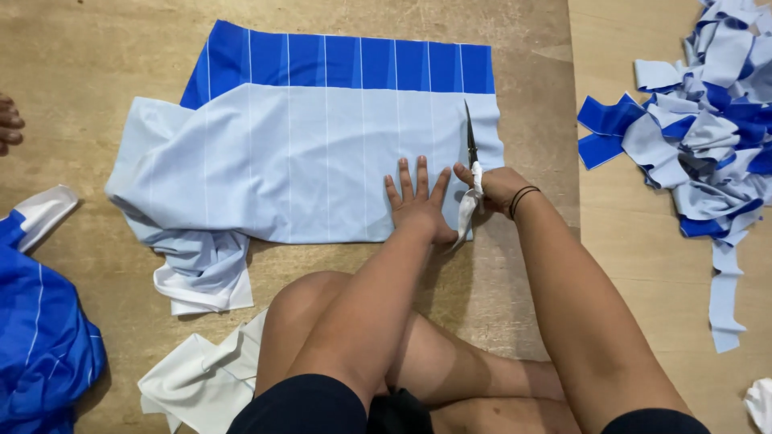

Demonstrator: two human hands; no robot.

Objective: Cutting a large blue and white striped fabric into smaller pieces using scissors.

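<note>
A light blue cloth with a dark blue band and thin white stripes point(305, 153) lies spread flat on the brown floor. My left hand point(418, 201) presses on its near right part, palm down, fingers apart. Just to the right, my right hand point(494, 189) grips a pair of scissors point(471, 145) whose handles are wrapped in white cloth. The dark blades point away from me and lie along the cloth's right side, close to a white stripe. A dark band circles my right wrist.
A heap of cut blue and light blue strips point(708, 137) lies at the right. Bunched dark blue cloth point(40, 329) sits at the left, white cloth point(201, 378) by my knee. Another person's fingers point(10, 124) show at the left edge.
</note>
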